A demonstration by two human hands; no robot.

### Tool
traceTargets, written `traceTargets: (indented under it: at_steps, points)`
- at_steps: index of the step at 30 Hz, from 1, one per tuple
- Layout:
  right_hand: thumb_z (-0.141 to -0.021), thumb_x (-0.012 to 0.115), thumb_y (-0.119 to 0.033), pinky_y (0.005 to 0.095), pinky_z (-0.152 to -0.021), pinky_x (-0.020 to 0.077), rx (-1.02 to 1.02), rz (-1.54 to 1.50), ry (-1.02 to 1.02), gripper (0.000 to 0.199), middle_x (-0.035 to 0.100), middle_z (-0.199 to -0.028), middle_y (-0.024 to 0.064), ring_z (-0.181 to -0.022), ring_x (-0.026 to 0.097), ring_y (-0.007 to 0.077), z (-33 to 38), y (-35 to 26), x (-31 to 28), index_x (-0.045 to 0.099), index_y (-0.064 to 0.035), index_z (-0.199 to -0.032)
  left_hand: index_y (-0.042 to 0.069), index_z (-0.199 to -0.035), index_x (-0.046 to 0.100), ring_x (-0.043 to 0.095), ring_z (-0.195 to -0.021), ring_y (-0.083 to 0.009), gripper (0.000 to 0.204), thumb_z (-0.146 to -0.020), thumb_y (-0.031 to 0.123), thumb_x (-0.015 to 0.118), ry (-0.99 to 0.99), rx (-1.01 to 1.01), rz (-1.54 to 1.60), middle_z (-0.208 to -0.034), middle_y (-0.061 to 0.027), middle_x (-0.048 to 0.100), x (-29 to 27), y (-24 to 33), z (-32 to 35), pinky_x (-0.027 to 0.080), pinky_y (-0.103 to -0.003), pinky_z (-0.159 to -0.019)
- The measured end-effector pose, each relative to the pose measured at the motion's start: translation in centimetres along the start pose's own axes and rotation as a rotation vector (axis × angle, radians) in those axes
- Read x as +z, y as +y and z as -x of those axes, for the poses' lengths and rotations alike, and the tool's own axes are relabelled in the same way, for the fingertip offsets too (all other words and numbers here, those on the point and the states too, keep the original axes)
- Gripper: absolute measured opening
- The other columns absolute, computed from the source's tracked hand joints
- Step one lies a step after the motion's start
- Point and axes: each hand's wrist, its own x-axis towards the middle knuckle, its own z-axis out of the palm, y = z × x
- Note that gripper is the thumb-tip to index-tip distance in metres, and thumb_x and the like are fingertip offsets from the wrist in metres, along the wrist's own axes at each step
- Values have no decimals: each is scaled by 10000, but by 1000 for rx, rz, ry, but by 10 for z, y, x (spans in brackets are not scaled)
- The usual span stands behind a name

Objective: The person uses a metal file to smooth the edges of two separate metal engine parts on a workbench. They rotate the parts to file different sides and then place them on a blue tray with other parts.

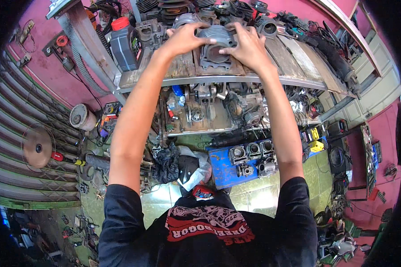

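A grey finned engine cylinder (217,32) stands on the wooden top of the workbench, its round dark face and flat flange turned toward me. My left hand (188,40) curls around its left side, thumb near the front and fingers over the fins. Gripping the opposite side is my right hand (250,50), with its thumb at the round face and its fingers reaching behind. The undersides of both palms are hidden. Another metal engine casting (150,32) sits left of my left hand, and a casting with a round bore (267,26) lies beyond my right hand.
A black oil bottle with a red cap (125,44) stands at the bench's left end. Engine parts crowd the lower shelf (189,129). On the floor, several cylinders rest on a blue board (223,171). A fan (38,147) is at the left.
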Motion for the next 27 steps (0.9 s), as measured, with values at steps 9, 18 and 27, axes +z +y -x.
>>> traceTargets:
  at_steps: [9,18,27]
  points:
    - [-664,928,-369,416,-1091,448,-174,-327,-396,955,607,-1400,198,-1287,570,342,-55,53,-8,515,-100,-1482,6,-1364,604,618,-1237,-276,781,-747,386,895,-294,53,132,-1322,-180,664,-22,11,-29,458,-377,-1081]
    - [-616,878,-172,392,-912,536,-30,-293,-561,787,704,-1169,181,-1048,675,267,-61,28,-26,605,-13,-1337,37,-1317,641,641,-1177,-309,824,-632,395,929,-253,17,-97,-1260,-177,686,-38,30,-11,447,-416,-1039]
    - [-549,860,-207,644,-1046,350,-194,-12,71,686,658,-1228,79,-1267,521,335,5,-16,-5,641,-127,-1194,161,-1266,614,518,-1320,-210,776,-572,339,910,120,239,-302,-1272,-31,628,-34,39,51,251,-521,-1030]
